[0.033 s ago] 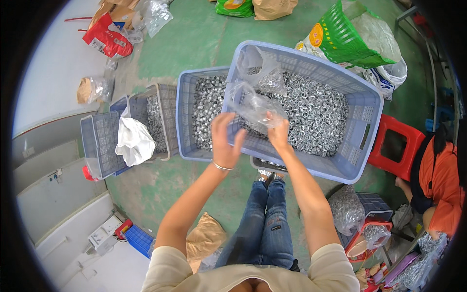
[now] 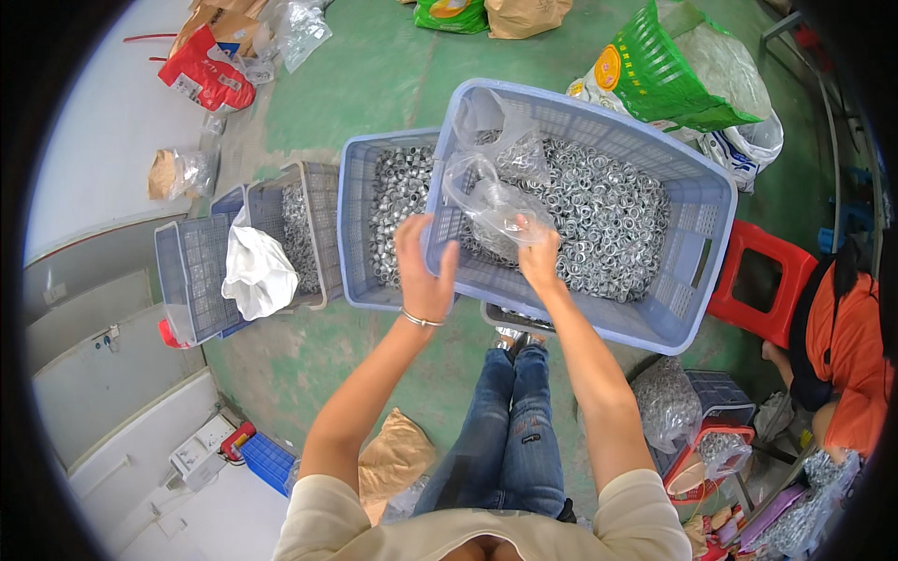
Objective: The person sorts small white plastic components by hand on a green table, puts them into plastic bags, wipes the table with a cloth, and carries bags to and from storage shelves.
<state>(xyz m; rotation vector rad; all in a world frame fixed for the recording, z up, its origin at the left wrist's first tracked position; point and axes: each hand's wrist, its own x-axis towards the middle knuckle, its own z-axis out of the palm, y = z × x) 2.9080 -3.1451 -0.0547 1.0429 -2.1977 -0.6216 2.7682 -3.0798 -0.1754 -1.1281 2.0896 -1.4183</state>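
While clear bag (image 2: 494,201) is gripped by R hand (image 2: 538,257), nothing is held by L hand (image 2: 426,273)

As the bag's near R end is pinched btwn R thumb & fingers, its body is spread above the L part of the big crate (image 2: 703,266), over loose metal rings (image 2: 608,206). Whether the rings are touched by it can't be told. L hand is opened, fingers apart, at the near R part of the mid crate (image 2: 350,215), just beside the big crate's L rim; a bracelet (image 2: 421,319) is worn on that wrist.

Some rings are blocked from view by the held bag, others veiled by a 2nd bag (image 2: 519,157) in the far L corner. The mid crate, w/ small metal pcs (image 2: 395,192) inside, is overlapped on its R by the big crate. Farther L, the grey crate (image 2: 325,215) is partly covered by a white sack (image 2: 259,271).

Under the big crate's near rim a low tray (image 2: 494,316) is mostly hidden, w/ shoes (image 2: 513,338) just beside it. On the R, a red stool (image 2: 790,280) is placed close by, next to a person in orange (image 2: 849,346). Beyond the far R side, a green sack (image 2: 692,89) is stood.
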